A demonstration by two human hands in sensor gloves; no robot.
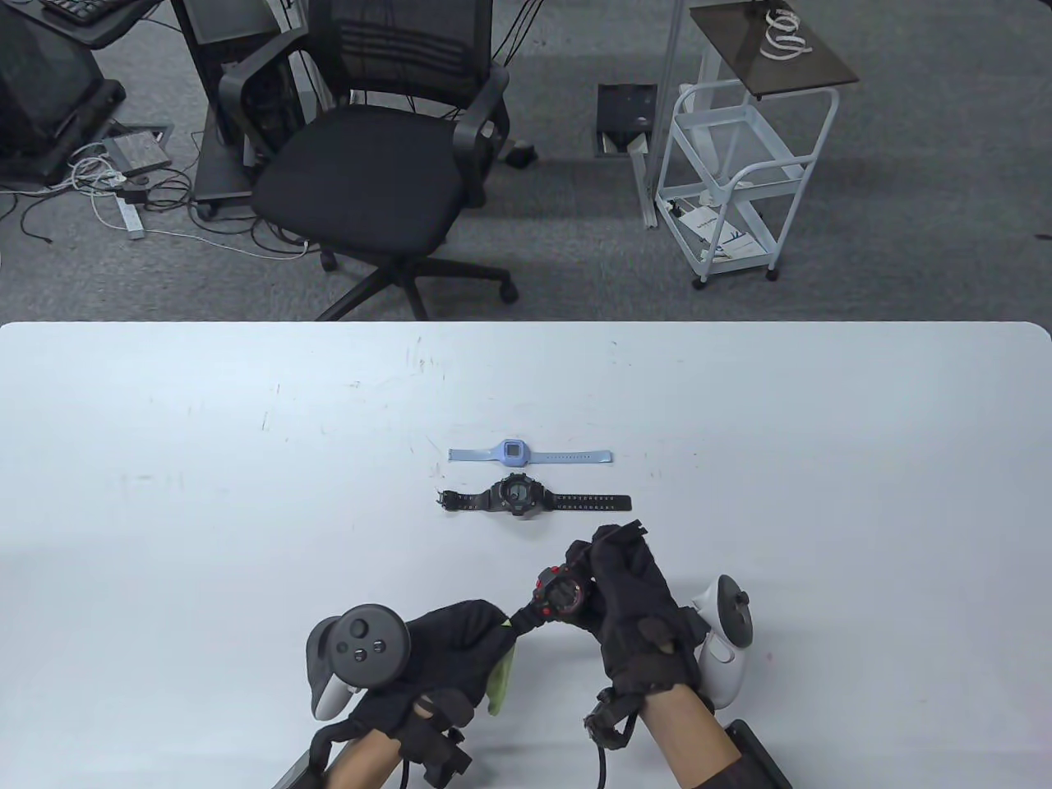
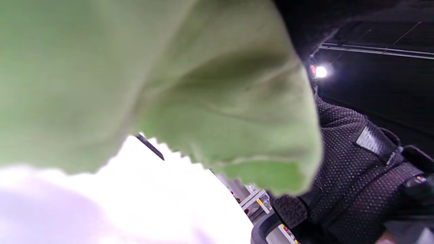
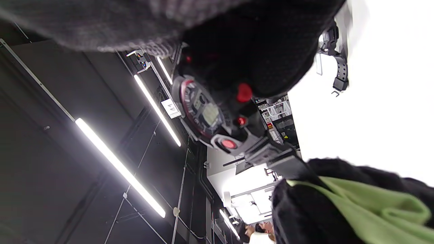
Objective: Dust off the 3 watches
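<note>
- Right hand [image 1: 637,608]: fingers curl round the red-and-black watch [image 1: 563,593], lifted above the tabletop [image 1: 164,493].
- Left hand [image 1: 444,657]: fingers clench a green cloth [image 1: 501,686] over that watch's strap end.
- Blue watch [image 1: 514,453] and black watch [image 1: 518,496]: flat, side by side at mid-tabletop.

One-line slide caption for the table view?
Right hand holds a red-and-black watch while left hand wipes its strap with a green cloth.

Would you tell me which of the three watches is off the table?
The black-and-red watch, held by the right hand; the light blue watch and the all-black watch lie flat on the table.
</note>
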